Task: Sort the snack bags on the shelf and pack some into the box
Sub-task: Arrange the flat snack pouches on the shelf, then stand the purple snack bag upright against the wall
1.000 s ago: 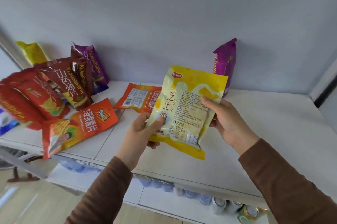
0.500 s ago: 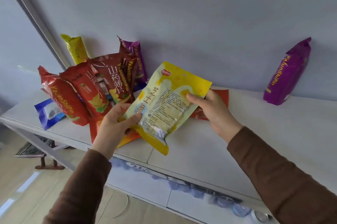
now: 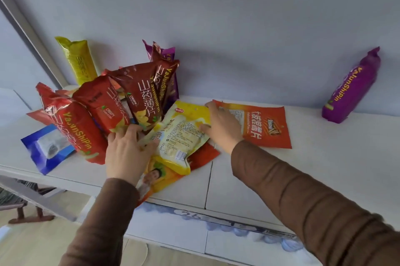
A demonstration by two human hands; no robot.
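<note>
A yellow snack bag (image 3: pixel 184 136) lies tilted on an orange bag (image 3: pixel 162 179) near the front of the white shelf (image 3: pixel 249 179). My left hand (image 3: pixel 126 154) pinches its left edge, thumb on top, with the fingertips reaching against the standing red bags (image 3: pixel 75 125). My right hand (image 3: pixel 221 129) holds its upper right corner, thumb on the printed face. A second orange bag (image 3: pixel 262 127) lies flat just right of that hand. No box is in view.
Dark red bags (image 3: pixel 142 97), a purple bag (image 3: pixel 165 58) and a tall yellow bag (image 3: pixel 80 60) stand at the back left. A blue pouch (image 3: pixel 47 148) lies at the left edge. Another purple bag (image 3: pixel 351 90) leans on the wall far right. Bottles (image 3: pixel 238 231) sit on the shelf below.
Both hands have carried the yellow bag left and down, from held up in the air to lying on the orange bag beside the red bags. The view has turned left.
</note>
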